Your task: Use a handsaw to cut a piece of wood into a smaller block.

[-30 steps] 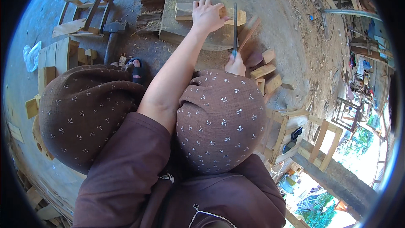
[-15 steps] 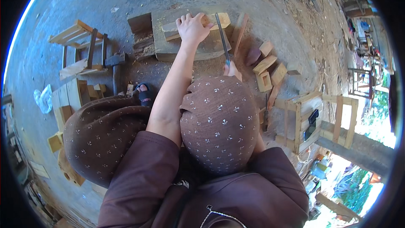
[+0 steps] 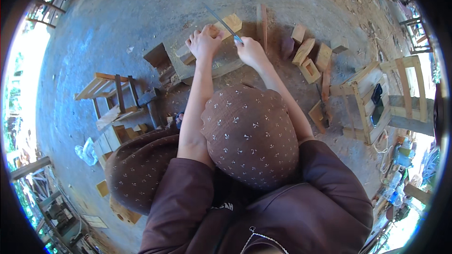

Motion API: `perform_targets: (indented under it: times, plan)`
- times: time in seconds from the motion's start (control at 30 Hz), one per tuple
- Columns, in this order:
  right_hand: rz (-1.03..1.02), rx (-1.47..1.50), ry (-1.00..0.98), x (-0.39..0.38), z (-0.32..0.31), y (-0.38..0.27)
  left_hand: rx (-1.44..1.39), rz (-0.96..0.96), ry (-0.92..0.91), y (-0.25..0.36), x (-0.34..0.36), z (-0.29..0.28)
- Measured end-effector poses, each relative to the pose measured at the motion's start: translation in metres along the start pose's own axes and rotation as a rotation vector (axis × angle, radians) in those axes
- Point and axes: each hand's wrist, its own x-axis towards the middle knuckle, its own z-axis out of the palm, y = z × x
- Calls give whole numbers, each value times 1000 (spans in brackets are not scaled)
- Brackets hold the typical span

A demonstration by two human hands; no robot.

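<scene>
A pale wooden block (image 3: pixel 231 22) lies across a thick, low wooden work block (image 3: pixel 222 68) in front of my knees. My left hand (image 3: pixel 205 42) is closed over the pale block, its fingers pressing it from above. My right hand (image 3: pixel 251 52) grips the near end of a long, thin, dark metal file (image 3: pixel 218 18). The file slants across the pale block, and its far tip sticks out beyond the block's far side. Whether its blade touches the wood I cannot tell.
Several cut wood pieces (image 3: pixel 304 51) lie to the right, beside a slatted wooden stool (image 3: pixel 365 99) with a phone on it. Left stand a small wooden frame (image 3: pixel 110 95) and a hammer (image 3: pixel 149 98). A clear plastic bag (image 3: pixel 86 152) lies on the floor.
My right hand has moved forward, away from me, and the file has swung so its tip points further left. My left hand stays on the pale block. The view has turned.
</scene>
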Motion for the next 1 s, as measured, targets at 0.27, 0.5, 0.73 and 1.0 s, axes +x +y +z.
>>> perform_targets:
  times: [0.27, 0.5, 0.73, 1.0]
  plan:
    - [-46, 227, 101, -13, -32, 25, -14, 31, 49, 0, -1, 4]
    - [-105, -223, 41, -24, -26, 17, -49, 34, 98, 1, -3, 4]
    - [-134, -258, 37, -25, -13, 23, -63, 39, 88, 2, -3, 1]
    - [-147, -266, 53, -28, -6, 21, -60, 18, 41, 2, -3, -2]
